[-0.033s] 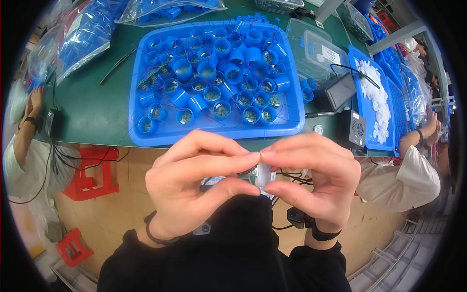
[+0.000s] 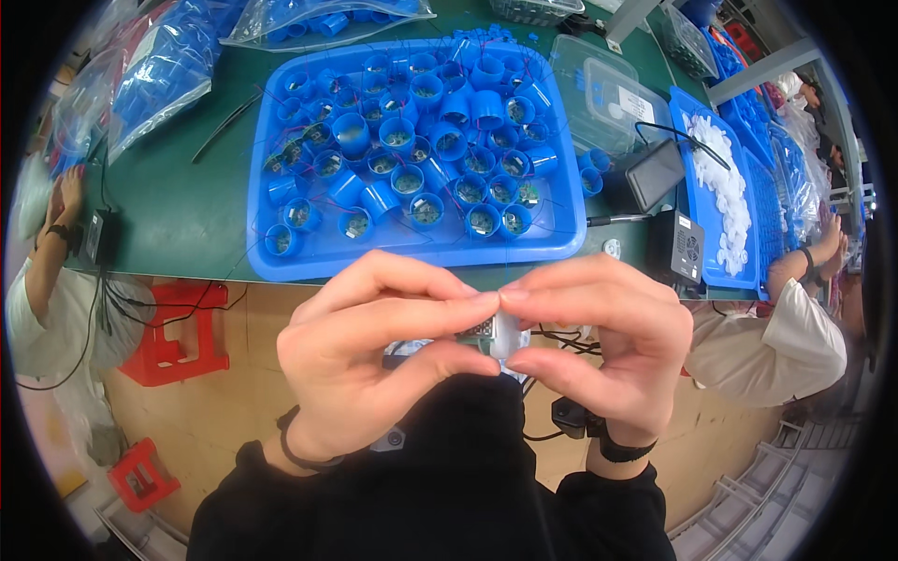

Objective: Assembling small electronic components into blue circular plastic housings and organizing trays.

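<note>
My left hand (image 2: 369, 337) is closed in a pinch on a small green circuit board (image 2: 481, 330), most of it hidden by the fingers. My right hand (image 2: 603, 341) pinches a whitish translucent round cap (image 2: 506, 337) between thumb and forefinger. Cap and board meet edge to edge between the two hands, in front of my body and just below the table's near edge. Beyond the fingers lies a blue tray (image 2: 421, 254) filled with many blue plastic cups (image 2: 408, 179), several showing green boards and thin wires inside.
Tweezers (image 2: 226, 126) lie left of the tray, near bags of blue parts (image 2: 168, 70). To the right are a black device (image 2: 645, 178), a clear lidded box (image 2: 622, 98) and a tray of white caps (image 2: 720, 187). Other people's arms (image 2: 56, 220) (image 2: 812, 260) show at both sides.
</note>
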Motion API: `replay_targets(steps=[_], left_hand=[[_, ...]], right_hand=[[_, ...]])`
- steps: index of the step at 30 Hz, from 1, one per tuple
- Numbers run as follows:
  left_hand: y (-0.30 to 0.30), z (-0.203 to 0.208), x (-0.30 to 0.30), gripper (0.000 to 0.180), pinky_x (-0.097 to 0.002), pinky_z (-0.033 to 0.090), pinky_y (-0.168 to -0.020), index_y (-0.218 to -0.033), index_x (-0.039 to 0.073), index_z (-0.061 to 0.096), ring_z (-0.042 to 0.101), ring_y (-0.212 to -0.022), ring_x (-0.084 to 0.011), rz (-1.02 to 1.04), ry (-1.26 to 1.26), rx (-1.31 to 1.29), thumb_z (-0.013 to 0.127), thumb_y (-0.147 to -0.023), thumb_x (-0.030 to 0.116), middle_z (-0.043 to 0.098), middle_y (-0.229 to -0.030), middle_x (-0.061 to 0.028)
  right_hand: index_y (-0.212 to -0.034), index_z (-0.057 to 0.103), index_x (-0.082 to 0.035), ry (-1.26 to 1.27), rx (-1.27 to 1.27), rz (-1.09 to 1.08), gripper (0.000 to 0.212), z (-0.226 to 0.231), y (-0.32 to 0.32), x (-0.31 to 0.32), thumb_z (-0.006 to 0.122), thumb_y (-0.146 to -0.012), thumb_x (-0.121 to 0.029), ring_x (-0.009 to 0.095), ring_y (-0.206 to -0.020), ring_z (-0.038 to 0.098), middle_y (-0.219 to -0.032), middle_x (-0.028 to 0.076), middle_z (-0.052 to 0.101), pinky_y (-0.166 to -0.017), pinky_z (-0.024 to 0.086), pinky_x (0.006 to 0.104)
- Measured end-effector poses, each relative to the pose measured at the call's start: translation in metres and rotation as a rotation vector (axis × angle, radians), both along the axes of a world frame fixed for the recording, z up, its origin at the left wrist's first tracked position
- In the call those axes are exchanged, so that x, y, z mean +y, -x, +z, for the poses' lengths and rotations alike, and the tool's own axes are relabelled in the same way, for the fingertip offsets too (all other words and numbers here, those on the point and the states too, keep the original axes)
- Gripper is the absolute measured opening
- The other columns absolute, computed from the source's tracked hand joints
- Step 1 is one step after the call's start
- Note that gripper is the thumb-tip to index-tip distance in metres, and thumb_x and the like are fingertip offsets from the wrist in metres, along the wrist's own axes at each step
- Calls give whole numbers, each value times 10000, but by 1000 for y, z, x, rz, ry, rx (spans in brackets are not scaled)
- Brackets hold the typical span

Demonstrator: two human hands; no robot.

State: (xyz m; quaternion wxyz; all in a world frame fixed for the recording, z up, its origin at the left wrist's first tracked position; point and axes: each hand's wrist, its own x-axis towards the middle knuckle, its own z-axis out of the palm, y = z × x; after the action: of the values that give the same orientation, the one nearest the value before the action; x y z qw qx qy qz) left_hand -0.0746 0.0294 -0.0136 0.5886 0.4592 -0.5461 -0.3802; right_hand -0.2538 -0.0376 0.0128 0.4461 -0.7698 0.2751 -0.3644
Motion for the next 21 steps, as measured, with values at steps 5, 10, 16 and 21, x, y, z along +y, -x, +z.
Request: replay_targets(steps=[5, 10, 16, 21], left_hand=[[3, -5, 0, 313, -274, 548, -699, -972, -61, 639, 609, -884, -189, -21, -89, 237, 698, -672, -129, 581, -983, -151], [-4, -19, -3, 255, -298, 532, -792, -966, -91, 607, 585, -962, -205, -128, -188, 485, 617, -722, -162, 558, -1037, -169], [-11, -30, -5, 205, -322, 481, -860, -943, -76, 586, 567, -985, -189, -228, -237, 650, 584, -744, -125, 560, -1035, -159], [-18, -12, -13, 170, -293, 463, -863, -911, -59, 577, 557, -983, -159, -222, -193, 475, 558, -751, -112, 555, -1018, -134]], right_hand=[[-946, 686, -30, 0, -26, -16, 304, -11, -4, 2, 758, -651, -17, 189, -778, 643, -872, 104, 658, -656, 515, 267], [-927, 677, -36, 169, 71, -161, 284, -19, -16, 8, 751, -653, -13, 152, -707, 614, -821, 66, 629, -622, 506, 258], [-933, 633, -18, -134, 36, -94, 220, -26, -16, 4, 694, -722, -27, 104, -668, 577, -806, 61, 630, -571, 451, 218], [-964, 609, 14, -465, -80, -66, 191, -24, -27, 4, 653, -801, -78, 56, -684, 554, -823, 45, 656, -591, 432, 201]])
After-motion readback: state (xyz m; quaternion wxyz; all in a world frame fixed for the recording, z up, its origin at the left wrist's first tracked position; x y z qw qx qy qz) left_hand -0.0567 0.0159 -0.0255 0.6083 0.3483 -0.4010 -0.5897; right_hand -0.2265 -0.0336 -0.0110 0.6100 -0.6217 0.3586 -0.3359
